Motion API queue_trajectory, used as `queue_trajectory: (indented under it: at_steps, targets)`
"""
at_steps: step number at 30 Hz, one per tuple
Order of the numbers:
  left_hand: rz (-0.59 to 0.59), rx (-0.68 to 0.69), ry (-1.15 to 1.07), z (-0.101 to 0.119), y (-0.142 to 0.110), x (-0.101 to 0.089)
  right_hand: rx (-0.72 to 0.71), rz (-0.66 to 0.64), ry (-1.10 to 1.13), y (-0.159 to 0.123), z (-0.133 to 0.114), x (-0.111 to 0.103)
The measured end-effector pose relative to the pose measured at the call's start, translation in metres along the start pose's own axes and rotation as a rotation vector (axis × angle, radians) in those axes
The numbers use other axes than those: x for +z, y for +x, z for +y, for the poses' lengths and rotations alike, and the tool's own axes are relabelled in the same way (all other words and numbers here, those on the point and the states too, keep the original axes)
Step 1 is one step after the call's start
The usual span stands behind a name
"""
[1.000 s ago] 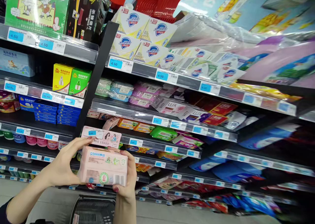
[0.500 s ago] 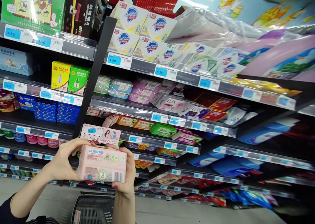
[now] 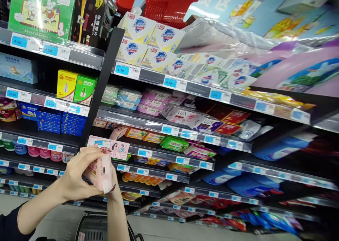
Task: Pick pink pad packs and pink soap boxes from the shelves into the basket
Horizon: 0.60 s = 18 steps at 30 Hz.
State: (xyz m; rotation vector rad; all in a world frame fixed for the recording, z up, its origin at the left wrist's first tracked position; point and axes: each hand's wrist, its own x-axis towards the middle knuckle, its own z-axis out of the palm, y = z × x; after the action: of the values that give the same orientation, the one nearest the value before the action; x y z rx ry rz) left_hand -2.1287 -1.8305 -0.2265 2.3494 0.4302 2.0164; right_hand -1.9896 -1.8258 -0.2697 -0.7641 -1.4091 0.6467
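A pink wrapped pack of laundry soap (image 3: 104, 174) is held in front of the shelves, its narrow end turned toward me. My left hand (image 3: 81, 174) grips it from the left, fingers over the top and thumb beneath. Behind the pack's right side is my right hand (image 3: 116, 186), mostly hidden, with a red nail showing at the lower edge. Just beyond, a pink shelf sign (image 3: 120, 149) with a blue price tag stands at the shelf edge, partly covered by my fingers.
White soap boxes (image 3: 160, 57) fill the upper shelf, with orange and green soap packs (image 3: 173, 143) lower down. Mosquito-repellent boxes (image 3: 66, 85) stand on the left shelves, past a black upright (image 3: 106, 71). A dark shopping basket (image 3: 92, 221) is below my hands.
The soap pack has turned from its broad printed side to its narrow end. My right hand has moved left and behind it. The view has shifted slightly.
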Motion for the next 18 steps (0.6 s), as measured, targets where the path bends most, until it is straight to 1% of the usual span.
queue_trajectory:
  at_steps: [1, 3, 5, 7, 9, 11, 13, 15, 18]
  targets:
    - [-0.008, -0.009, 0.014, 0.001, 0.000, -0.002, -0.019, -0.001, 0.000, -0.001, -0.009, -0.003]
    - [-0.021, -0.032, 0.025, 0.002, 0.001, -0.007, -0.089, 0.043, -0.048, -0.003, -0.027, -0.011]
    - [-0.021, -0.027, 0.039, 0.004, 0.001, -0.013, -0.170, 0.095, -0.165, -0.005, -0.045, -0.017]
    - [-0.022, 0.017, 0.062, 0.007, 0.003, -0.017, -0.197, 0.081, -0.250, -0.005, -0.060, -0.021]
    - [-0.029, 0.073, 0.082, 0.008, 0.004, -0.020, -0.188, 0.038, -0.290, -0.007, -0.072, -0.021]
    - [-0.031, 0.113, 0.093, 0.007, 0.004, -0.019, -0.189, 0.024, -0.371, -0.011, -0.080, -0.016]
    - [-0.015, 0.139, 0.111, 0.006, 0.003, -0.016, -0.217, 0.051, -0.513, -0.017, -0.084, -0.008]
    - [0.019, 0.148, 0.131, 0.003, -0.001, -0.012, -0.285, 0.089, -0.655, -0.022, -0.086, 0.002]
    - [0.096, 0.146, 0.135, 0.000, -0.009, -0.004, -0.442, 0.129, -0.810, -0.027, -0.084, 0.011]
